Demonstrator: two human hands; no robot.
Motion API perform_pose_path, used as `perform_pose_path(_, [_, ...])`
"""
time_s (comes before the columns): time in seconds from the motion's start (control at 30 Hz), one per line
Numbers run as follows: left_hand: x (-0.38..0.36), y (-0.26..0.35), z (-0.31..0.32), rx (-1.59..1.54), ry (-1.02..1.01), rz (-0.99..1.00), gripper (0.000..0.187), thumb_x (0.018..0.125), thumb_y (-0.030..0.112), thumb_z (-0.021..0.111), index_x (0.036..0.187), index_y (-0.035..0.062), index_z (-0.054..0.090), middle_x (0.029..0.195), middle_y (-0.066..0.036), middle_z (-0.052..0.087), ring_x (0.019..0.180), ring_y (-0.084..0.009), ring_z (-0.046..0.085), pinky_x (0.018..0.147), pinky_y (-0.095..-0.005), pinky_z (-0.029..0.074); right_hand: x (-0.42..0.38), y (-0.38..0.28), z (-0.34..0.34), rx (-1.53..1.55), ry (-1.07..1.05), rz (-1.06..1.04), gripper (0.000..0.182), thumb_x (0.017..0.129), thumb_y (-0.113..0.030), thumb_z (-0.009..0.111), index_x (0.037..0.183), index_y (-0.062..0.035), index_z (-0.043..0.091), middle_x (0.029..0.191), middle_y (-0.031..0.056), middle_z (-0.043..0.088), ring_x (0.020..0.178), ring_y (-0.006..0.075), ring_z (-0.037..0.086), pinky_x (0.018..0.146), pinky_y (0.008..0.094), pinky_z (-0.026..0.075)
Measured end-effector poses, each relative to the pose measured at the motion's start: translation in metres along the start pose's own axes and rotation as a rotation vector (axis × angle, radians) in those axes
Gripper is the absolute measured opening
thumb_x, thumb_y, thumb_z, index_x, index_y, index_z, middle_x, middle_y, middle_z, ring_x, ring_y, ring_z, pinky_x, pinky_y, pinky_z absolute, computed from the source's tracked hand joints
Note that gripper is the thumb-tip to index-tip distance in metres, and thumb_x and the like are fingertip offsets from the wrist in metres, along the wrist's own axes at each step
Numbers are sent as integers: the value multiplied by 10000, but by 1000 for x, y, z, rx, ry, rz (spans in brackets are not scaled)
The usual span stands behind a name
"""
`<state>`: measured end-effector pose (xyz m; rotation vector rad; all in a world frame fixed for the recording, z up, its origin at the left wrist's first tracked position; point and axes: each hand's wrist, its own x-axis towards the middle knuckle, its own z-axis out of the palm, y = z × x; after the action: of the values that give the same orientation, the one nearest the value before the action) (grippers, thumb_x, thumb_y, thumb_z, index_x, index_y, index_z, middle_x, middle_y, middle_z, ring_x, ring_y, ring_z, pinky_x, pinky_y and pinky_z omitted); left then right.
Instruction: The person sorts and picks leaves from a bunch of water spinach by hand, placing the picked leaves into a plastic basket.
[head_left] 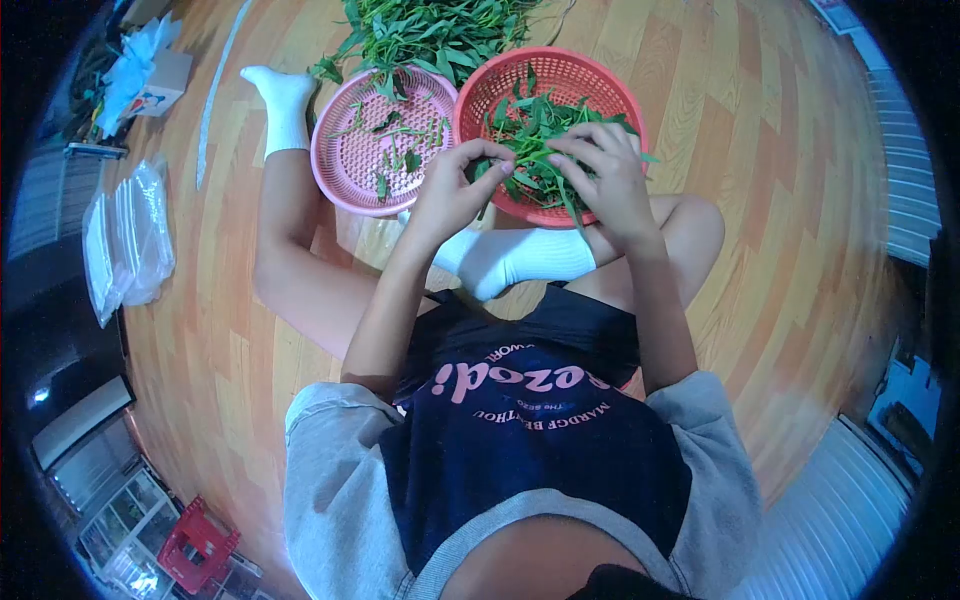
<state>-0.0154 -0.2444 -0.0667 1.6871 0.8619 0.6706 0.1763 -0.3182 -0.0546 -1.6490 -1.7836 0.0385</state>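
Observation:
Over the red basket point(620, 95), my left hand point(456, 192) pinches a green stem between thumb and forefinger. My right hand point(612, 188) is closed with its fingertips on the same leafy greens, which look like water spinach. Both hands are close together, and the stem runs between their fingertips. Loose leaves and stems point(530, 115) lie in the red basket beneath them. To the left, a pink basket point(325, 170) touches the red one and holds a few scattered stems and leaf bits point(412, 160).
A large heap of greens point(425, 35) lies on the wooden floor point(760, 150) beyond the baskets. My crossed legs, in white socks point(530, 257), surround the near side. Clear plastic bags point(135, 235) and a white box point(165, 85) are at left; a red stool point(198, 545) is lower left.

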Motion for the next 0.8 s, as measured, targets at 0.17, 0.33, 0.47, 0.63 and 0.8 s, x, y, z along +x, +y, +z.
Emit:
perform_pose_path(0.17, [-1,7,5,-15,-75,-47,179,828,112,583,942,-24,607,826,-51,625,755,-91,553,687,-240,448,-1,2,3,41,-96,-125,144,725,-175,643,852,-107,657,810,1,577,826,180,512,740,327,343])
perform_pose_path(0.33, [0,2,0,255,-232,-104,188,847,130,550,916,-39,594,750,-72,610,695,-106,547,642,-268,449,-6,6,12,48,-155,-199,113,722,-164,638,791,-75,638,778,19,568,797,193,508,713,324,349])
perform_pose_path(0.47, [0,-18,5,264,-289,-154,167,845,140,548,863,-21,590,666,-81,573,636,-130,543,600,-293,441,-11,7,25,45,-202,-156,97,709,-147,629,773,-73,631,747,36,568,785,210,511,702,332,360])
perform_pose_path(0.63, [-12,6,13,351,-193,-99,161,834,150,564,855,-8,587,609,-90,545,577,-133,536,547,-284,426,0,52,44,-59,-315,712,205,712,-159,580,890,-69,629,900,68,618,914,246,529,806,350,384])
perform_pose_path(0.8, [-15,-13,3,271,-64,-142,160,823,164,587,849,6,594,554,-40,530,460,-84,472,440,-267,366,0,32,25,-41,-91,108,378,730,-192,601,1097,-108,571,1038,89,584,993,239,494,856,392,338])
